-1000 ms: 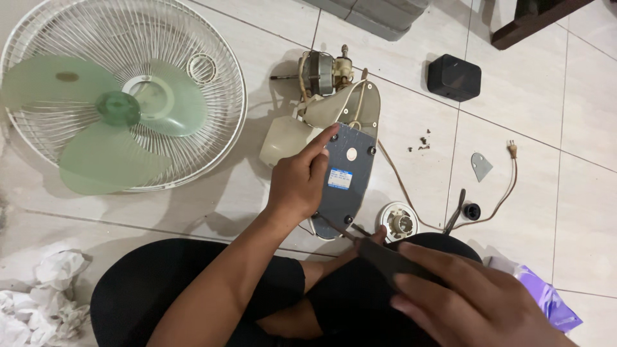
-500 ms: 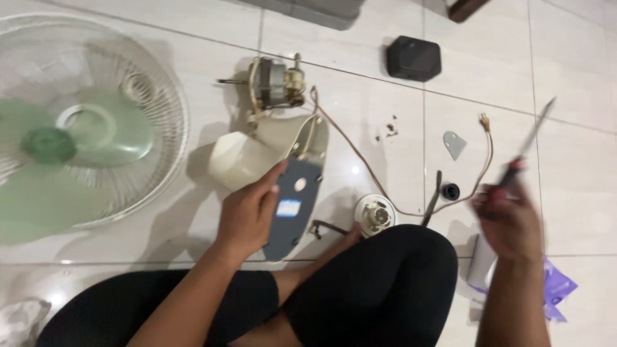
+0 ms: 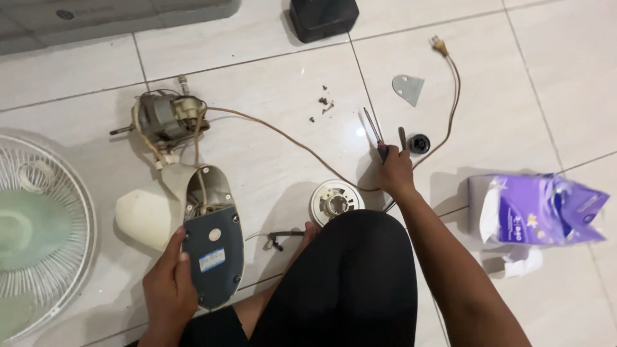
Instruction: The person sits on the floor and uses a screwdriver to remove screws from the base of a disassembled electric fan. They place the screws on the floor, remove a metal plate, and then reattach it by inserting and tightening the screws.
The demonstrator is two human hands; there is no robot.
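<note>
My left hand [image 3: 168, 290] grips the lower left edge of a grey fan base plate [image 3: 214, 254], which lies on the tiled floor with a cream housing [image 3: 144, 216] beside it. A fan motor [image 3: 164, 119] with loose wires sits just beyond the plate. My right hand [image 3: 395, 172] reaches out over my knee and closes on a screwdriver [image 3: 373, 132] whose shaft points away from me on the floor. A second dark tool handle [image 3: 402, 137] lies right next to that hand.
A fan grille with green blades [image 3: 38, 234] lies at the left. Around my right hand are a white round part [image 3: 335, 201], a black knob [image 3: 419, 143], a brown cable [image 3: 289, 138], small screws [image 3: 323, 105] and a grey plate [image 3: 409, 88]. A purple tissue pack [image 3: 536, 209] sits right, a black box [image 3: 323, 17] far.
My right hand came down from mid-air, where it held the screwdriver up, to the floor past my knee. The view shifted right, so the grille slid towards the left edge.
</note>
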